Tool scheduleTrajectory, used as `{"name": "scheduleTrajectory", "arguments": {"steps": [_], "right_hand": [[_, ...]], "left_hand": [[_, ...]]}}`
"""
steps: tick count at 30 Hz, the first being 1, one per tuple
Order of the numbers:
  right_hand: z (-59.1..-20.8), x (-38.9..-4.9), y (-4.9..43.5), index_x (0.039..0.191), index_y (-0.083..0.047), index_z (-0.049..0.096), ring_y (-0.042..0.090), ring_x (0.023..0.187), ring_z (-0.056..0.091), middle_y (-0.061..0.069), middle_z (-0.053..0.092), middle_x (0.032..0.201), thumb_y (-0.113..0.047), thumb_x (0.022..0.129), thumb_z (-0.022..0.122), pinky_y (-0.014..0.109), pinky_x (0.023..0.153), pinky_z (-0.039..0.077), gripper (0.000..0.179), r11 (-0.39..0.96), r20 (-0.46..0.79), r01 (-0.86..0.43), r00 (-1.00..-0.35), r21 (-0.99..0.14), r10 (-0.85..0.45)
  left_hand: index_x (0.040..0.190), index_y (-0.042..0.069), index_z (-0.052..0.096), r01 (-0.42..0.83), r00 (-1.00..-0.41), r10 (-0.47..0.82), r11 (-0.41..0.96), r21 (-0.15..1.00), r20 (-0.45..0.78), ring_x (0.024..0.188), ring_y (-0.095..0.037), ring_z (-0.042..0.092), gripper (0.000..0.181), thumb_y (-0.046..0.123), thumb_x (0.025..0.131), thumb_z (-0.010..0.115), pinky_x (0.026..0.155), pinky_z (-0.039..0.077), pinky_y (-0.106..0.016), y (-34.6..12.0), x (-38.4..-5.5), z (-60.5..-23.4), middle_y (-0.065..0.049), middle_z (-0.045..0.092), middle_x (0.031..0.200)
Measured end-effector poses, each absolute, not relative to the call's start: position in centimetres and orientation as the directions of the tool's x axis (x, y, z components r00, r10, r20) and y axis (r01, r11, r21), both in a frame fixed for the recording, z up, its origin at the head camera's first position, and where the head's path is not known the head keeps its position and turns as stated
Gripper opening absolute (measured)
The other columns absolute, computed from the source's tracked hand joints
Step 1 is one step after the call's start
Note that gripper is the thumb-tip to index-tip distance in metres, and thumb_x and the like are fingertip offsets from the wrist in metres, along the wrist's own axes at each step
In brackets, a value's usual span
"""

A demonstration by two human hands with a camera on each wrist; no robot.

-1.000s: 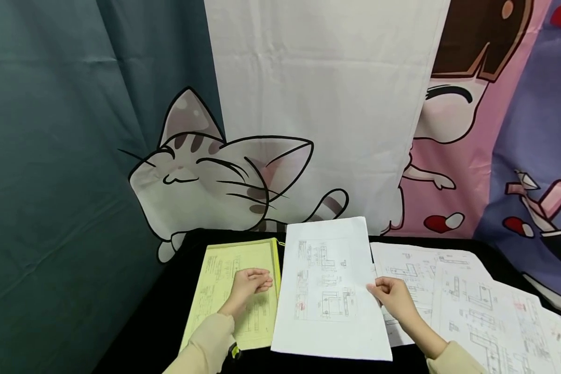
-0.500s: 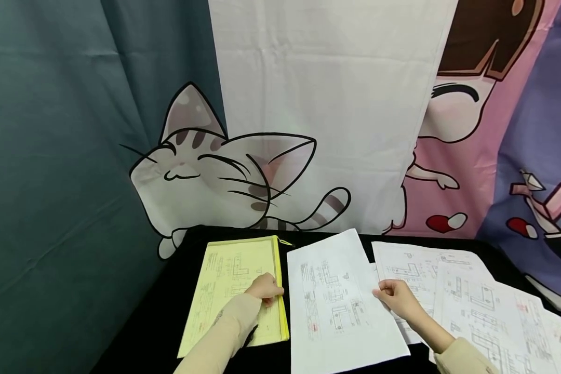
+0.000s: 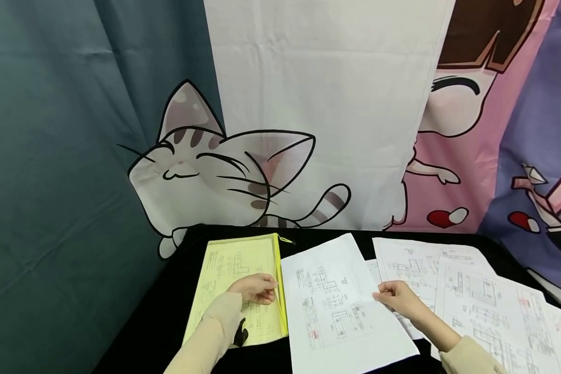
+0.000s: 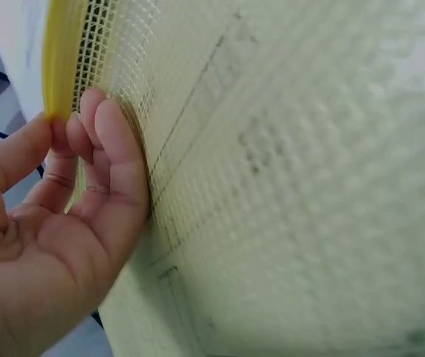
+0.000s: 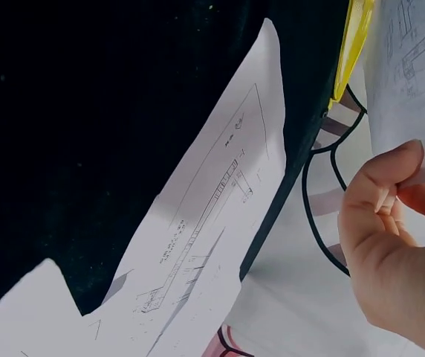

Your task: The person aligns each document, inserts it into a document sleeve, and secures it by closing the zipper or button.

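Observation:
A yellow mesh zipper pouch (image 3: 217, 278), with a drawing sheet showing through it, lies at the left of the black table. My left hand (image 3: 254, 289) is over its right part; in the left wrist view the thumb and fingers pinch the yellow zipper edge (image 4: 56, 52). In front of me my right hand (image 3: 398, 298) holds a white sheet (image 3: 327, 296) with technical drawings by its right edge. That sheet is tilted, its far right corner pointing up. The right wrist view shows thumb and fingers (image 5: 402, 163) pinching the paper.
Several more drawing sheets (image 3: 491, 311) overlap on the right of the black cloth (image 3: 142, 311). A zipper pull (image 3: 286, 240) sticks out at the pouch's far corner. Behind the table hangs a curtain (image 3: 327, 93) with a cartoon cat.
My left hand has come from above the pouch to its zipper edge and grips it. The sheet in my right hand has turned and shifted slightly right and nearer.

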State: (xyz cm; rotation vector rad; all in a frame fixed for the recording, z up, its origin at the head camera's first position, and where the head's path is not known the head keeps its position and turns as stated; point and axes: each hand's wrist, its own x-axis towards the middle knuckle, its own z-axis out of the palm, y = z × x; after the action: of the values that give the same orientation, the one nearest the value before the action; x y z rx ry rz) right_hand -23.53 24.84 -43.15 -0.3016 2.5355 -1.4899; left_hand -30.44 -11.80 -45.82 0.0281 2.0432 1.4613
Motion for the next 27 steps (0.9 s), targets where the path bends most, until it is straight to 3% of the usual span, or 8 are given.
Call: {"name": "scheduleTrajectory", "arguments": {"steps": [6, 11, 15, 27], "right_hand": [[-43.0, -23.8, 24.9, 0.089, 0.014, 0.059, 0.001, 0.050, 0.040, -0.005, 0.051, 0.060, -0.005, 0.090, 0.058, 0.016, 0.045, 0.036, 0.020, 0.447, -0.056, -0.095, -0.948, -0.890, -0.313], [-43.1, -23.9, 24.6, 0.088, 0.014, 0.059, 0.000, 0.048, 0.037, -0.007, 0.046, 0.058, -0.004, 0.089, 0.058, 0.014, 0.044, 0.033, 0.019, 0.441, -0.050, -0.097, -0.949, -0.892, -0.310], [-43.1, -24.1, 24.2, 0.086, 0.013, 0.059, -0.001, 0.047, 0.034, -0.010, 0.041, 0.055, -0.004, 0.087, 0.059, 0.014, 0.044, 0.030, 0.017, 0.456, -0.050, -0.096, -0.954, -0.885, -0.297], [-43.4, -24.9, 23.5, 0.082, 0.012, 0.060, 0.000, 0.046, 0.036, -0.010, 0.042, 0.053, -0.003, 0.085, 0.060, 0.014, 0.044, 0.031, 0.016, 0.466, -0.069, -0.028, -0.979, -0.884, -0.189]], "left_hand": [[0.081, 0.011, 0.041, -0.290, -0.853, 0.368, 0.256, 0.922, -0.371, 0.062, -0.009, 0.045, 0.020, 0.013, 0.101, 0.040, 0.059, 0.045, -0.018, -11.8, -29.2, -45.7, 0.000, 0.045, 0.071], [0.083, 0.006, 0.041, -0.169, -0.916, 0.304, 0.296, 0.940, -0.260, 0.054, -0.010, 0.033, 0.019, 0.011, 0.101, 0.041, 0.052, 0.033, -0.021, -10.9, -27.0, -44.6, 0.000, 0.039, 0.065], [0.085, 0.004, 0.046, -0.094, -0.945, 0.263, 0.351, 0.932, -0.194, 0.049, -0.008, 0.031, 0.016, 0.012, 0.099, 0.045, 0.049, 0.032, -0.019, -10.5, -26.3, -44.0, 0.004, 0.035, 0.057], [0.086, 0.002, 0.051, 0.020, -0.912, 0.383, 0.406, 0.914, -0.150, 0.049, -0.008, 0.031, 0.019, 0.016, 0.097, 0.051, 0.050, 0.034, -0.020, -9.6, -24.3, -43.3, 0.004, 0.034, 0.057]]}}
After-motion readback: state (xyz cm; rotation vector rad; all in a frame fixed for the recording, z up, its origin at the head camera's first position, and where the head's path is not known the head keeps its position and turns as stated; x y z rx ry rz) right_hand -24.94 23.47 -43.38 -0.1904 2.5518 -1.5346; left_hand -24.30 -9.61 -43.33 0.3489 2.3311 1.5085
